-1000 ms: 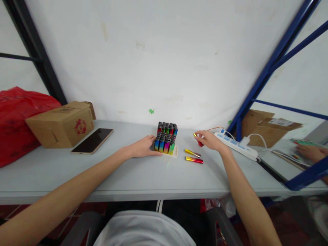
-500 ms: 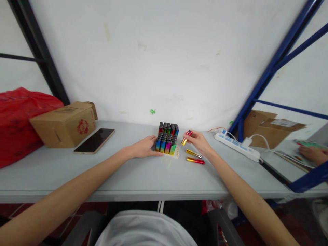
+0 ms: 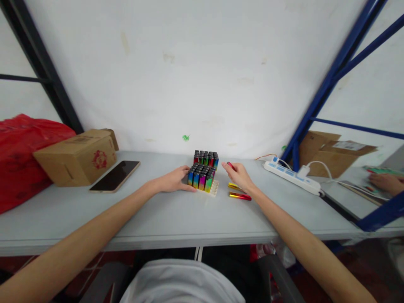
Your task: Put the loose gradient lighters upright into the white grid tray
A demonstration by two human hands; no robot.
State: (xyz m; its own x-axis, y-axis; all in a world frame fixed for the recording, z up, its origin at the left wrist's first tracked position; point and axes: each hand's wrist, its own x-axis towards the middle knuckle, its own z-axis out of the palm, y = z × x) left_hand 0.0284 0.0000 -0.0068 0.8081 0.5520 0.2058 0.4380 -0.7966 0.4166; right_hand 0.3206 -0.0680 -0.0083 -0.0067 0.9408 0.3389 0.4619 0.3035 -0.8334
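Many lighters (image 3: 201,179) with shiny rainbow bodies and dark tops stand upright in rows in a white tray (image 3: 214,188). Empty slots show along the tray's right side. My left hand (image 3: 176,179) is curved round the left side of this tray, thumb at the front and fingers behind. Just right of the tray, my right hand (image 3: 239,174) is closed on a red lighter (image 3: 231,166), mostly covered by the fingers. Below that hand lie two loose lighters on the table: a gold one (image 3: 233,186), partly hidden, and a gold-and-red one (image 3: 240,196).
Behind the tray stands another block of lighters (image 3: 205,158). To the left are a phone (image 3: 115,176), a cardboard box (image 3: 77,158) and a red bag (image 3: 28,155). A power strip (image 3: 292,176) and a blue frame post (image 3: 328,88) stand right; beyond is another person's hand (image 3: 385,183).
The lighter in my right hand has turned from lying slanted across the fingers to being mostly hidden in them. My left hand stays at the tray; the view has shifted slightly.
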